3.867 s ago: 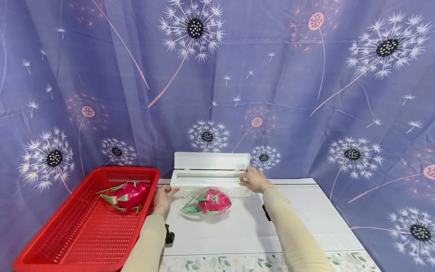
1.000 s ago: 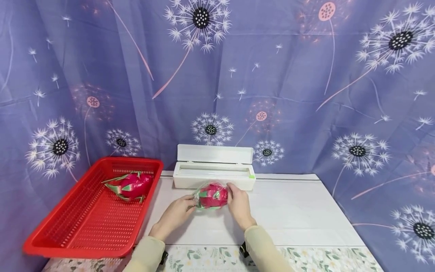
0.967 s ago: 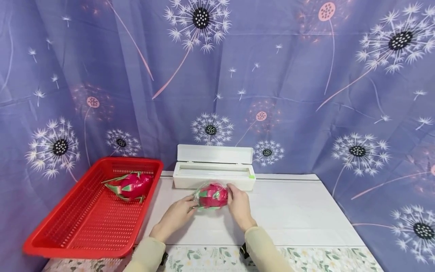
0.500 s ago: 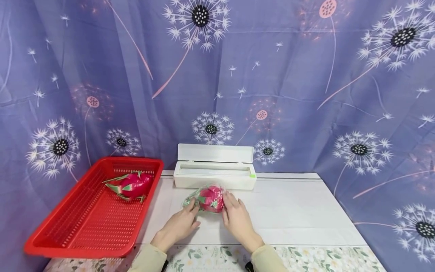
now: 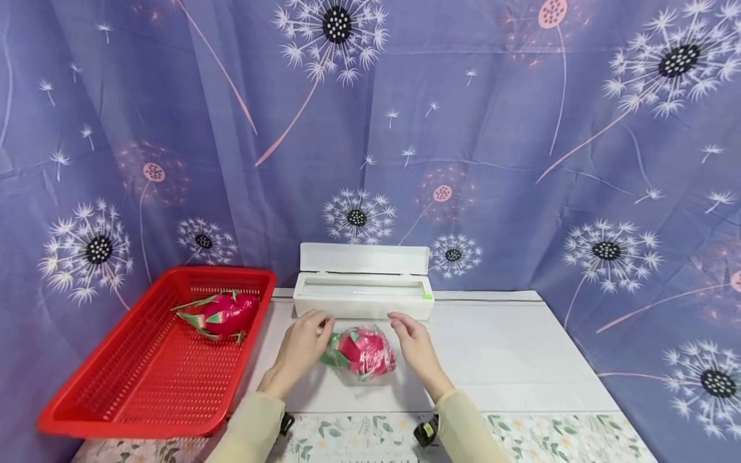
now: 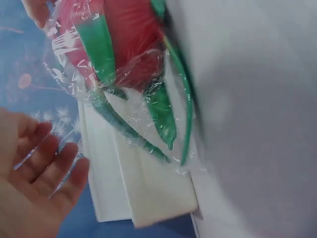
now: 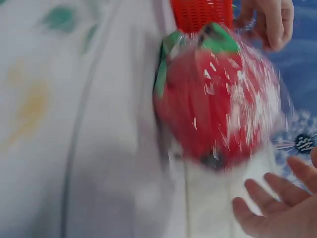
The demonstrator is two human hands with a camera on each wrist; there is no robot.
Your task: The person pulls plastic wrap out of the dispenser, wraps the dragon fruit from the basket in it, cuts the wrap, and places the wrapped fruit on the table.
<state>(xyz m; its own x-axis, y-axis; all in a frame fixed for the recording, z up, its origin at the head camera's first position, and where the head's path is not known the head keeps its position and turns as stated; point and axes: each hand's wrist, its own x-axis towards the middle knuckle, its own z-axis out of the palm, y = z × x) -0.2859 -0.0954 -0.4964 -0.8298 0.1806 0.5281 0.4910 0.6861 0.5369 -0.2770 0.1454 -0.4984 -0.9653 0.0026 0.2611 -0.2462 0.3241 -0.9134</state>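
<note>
On the white tabletop (image 5: 509, 347), in front of the open white film dispenser (image 5: 363, 298), lay a dragon fruit wrapped in clear film (image 5: 363, 351). Left hand (image 5: 303, 344) stood just beside its left end, fingers (image 6: 47, 171) straight and loosely spread, holding nothing. Right hand (image 5: 415, 344) flanked the other side, fingers (image 7: 270, 198) likewise open and relaxed, apart from the film. Another dragon fruit (image 5: 220, 314) rested in the red basket (image 5: 145, 392) at the left

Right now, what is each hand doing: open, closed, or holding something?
Left hand: open, fingers relaxed beside the wrapped dragon fruit, holding nothing.
Right hand: open, fingers spread on the fruit's other side, holding nothing.
</note>
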